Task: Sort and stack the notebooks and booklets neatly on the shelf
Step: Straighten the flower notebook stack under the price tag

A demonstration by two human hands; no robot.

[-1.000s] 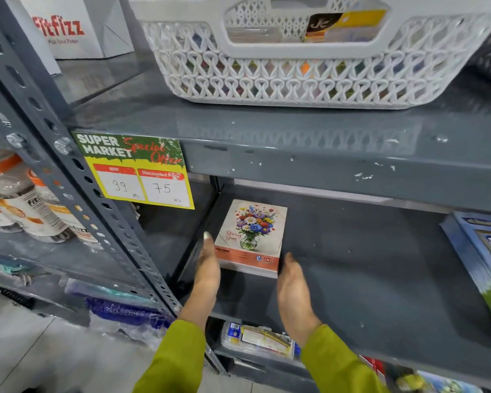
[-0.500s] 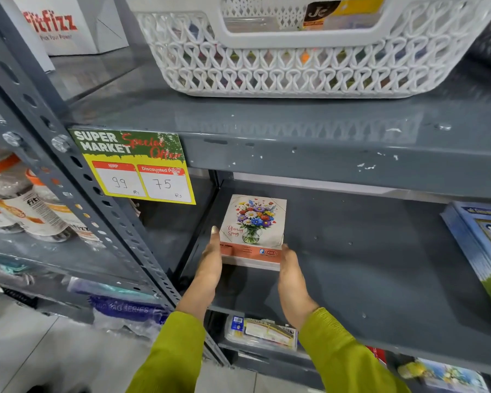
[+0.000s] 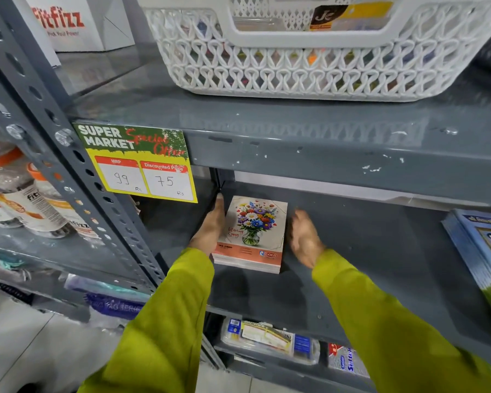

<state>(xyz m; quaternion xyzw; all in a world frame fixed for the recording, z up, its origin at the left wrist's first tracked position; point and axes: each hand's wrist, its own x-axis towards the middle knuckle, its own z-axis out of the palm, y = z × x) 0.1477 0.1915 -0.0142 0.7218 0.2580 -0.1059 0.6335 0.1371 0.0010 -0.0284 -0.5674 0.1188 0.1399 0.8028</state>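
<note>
A small stack of notebooks (image 3: 251, 236) with a flower-vase cover lies flat on the grey middle shelf (image 3: 366, 265), near its back left corner. My left hand (image 3: 210, 228) is flat against the stack's left edge, fingers straight and pointing inward. My right hand (image 3: 304, 236) is blurred at the stack's right edge, fingers loosely apart; whether it touches the stack is unclear. Both sleeves are yellow-green. A pile of blue booklets (image 3: 482, 251) lies at the shelf's right end.
A white lattice basket (image 3: 309, 66) with goods stands on the upper shelf. A price card (image 3: 139, 163) hangs on that shelf's front edge. A perforated upright (image 3: 77, 177) runs down the left. Jars (image 3: 26, 199) fill the neighbouring rack; packaged items (image 3: 270, 338) lie below.
Both hands have reached deeper into the shelf and pushed the notebook stack toward the back left corner. The hands now lie alongside the stack rather than at its front.
</note>
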